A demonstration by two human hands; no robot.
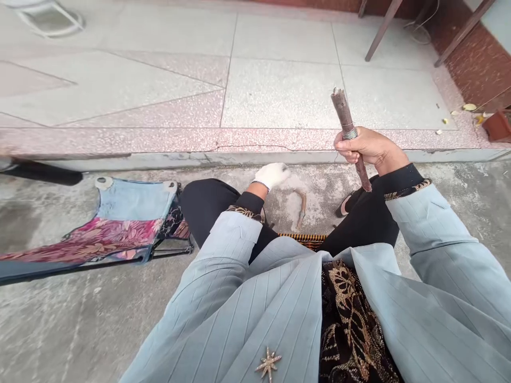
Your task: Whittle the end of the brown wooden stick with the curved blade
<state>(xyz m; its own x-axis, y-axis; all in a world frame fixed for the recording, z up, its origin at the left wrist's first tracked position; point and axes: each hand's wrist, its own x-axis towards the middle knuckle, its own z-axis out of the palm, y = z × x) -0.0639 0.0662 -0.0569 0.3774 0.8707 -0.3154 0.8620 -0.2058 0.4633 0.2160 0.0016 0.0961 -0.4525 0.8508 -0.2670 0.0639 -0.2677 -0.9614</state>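
Observation:
My bare right hand (365, 146) is closed around a rough brown stick (343, 109), raised in front of my right knee. Thin wire (350, 134) is wound round the stick just above my fingers. The stick stands tilted, its lower end sticking out below the hand. My left hand (272, 175), in a white glove, is low between my knees with its fingers curled. Whatever is in that hand, if anything, is hidden. Apart from it, a short curved piece of wood (302, 208) lies on the concrete.
A raised step (279, 139) with a pinkish speckled edge runs across in front of me. To my left stands a folding chair (115, 229) with flowered cloth. Wooden legs (383, 29) stand at the back right, and a reddish pot (498, 126) sits at the right edge.

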